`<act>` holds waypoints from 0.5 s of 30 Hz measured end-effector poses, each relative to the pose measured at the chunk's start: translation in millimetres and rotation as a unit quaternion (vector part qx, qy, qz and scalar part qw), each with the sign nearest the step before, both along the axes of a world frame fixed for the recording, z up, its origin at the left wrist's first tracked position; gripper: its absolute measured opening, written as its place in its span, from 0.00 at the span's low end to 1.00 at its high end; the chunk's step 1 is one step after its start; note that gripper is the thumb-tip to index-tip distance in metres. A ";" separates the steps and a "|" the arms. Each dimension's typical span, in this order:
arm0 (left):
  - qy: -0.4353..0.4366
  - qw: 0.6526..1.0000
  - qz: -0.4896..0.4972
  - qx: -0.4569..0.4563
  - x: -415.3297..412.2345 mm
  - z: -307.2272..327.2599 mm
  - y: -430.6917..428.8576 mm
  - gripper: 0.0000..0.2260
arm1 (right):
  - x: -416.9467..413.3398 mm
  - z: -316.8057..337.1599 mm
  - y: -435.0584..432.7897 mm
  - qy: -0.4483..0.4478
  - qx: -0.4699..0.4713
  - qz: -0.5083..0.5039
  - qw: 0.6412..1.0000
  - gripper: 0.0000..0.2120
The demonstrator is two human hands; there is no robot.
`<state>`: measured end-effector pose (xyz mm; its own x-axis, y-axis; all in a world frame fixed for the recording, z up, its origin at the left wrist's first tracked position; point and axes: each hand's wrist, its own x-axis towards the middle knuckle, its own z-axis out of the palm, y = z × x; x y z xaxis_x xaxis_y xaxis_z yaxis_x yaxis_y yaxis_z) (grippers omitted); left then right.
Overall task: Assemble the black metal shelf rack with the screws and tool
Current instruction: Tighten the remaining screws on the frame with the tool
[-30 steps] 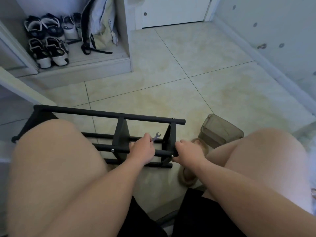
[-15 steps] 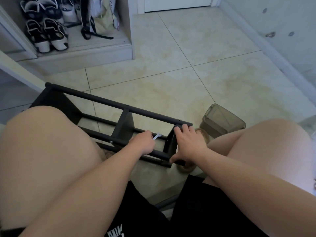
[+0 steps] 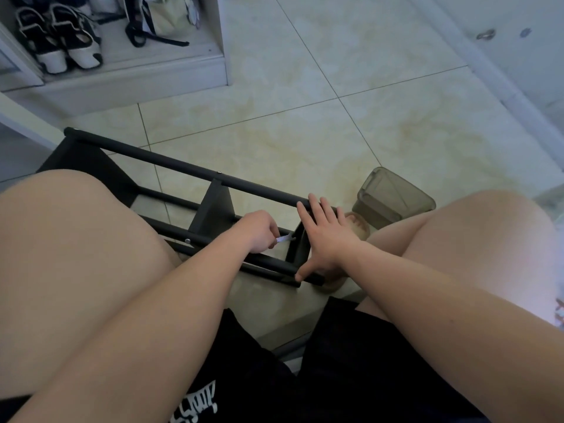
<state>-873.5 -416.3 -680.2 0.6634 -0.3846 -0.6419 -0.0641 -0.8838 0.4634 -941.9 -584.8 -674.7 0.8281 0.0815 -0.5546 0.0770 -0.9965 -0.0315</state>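
- Left hand [image 3: 259, 232] is curled round a small silver flat wrench [image 3: 283, 238], whose tip sits at the inner face of the rack's right end panel.
- I see the black metal shelf rack [image 3: 183, 166] lying on the pale tiled floor [image 3: 335, 126], its left end near the base of the white shoe cabinet [image 3: 152, 77].
- Right hand [image 3: 326, 236] lies spread flat over the rack's right end, fingertips on the top bar and thumb on the lower bar's tip.
- Just right of that end stands a smoky translucent plastic tub [image 3: 393, 196]; beyond the rack the tiles give free room.
- Since half a second ago the right hand's fingers have splayed wider and its thumb reaches lower; the left keeps its hold.
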 end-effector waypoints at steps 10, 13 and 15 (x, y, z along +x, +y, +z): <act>0.002 0.998 -0.065 0.008 4.2 0.9 -15.2 0.08 | -6.9 1.5 0.0 -0.010 0.023 -0.059 0.998 0.79; 0.040 0.998 -0.043 -0.025 4.7 1.3 -17.6 0.07 | -6.1 1.5 1.7 -0.006 0.026 -0.063 0.998 0.80; 0.080 0.995 0.002 -0.059 4.1 -0.9 -19.0 0.06 | -6.1 1.4 2.0 -0.006 0.027 -0.062 0.998 0.79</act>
<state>-869.4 -435.3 -681.0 0.5575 -0.4615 -0.6900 0.0228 -0.8224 0.5685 -948.0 -582.8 -673.3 0.8400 0.0079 -0.5425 -0.0454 -0.9954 -0.0847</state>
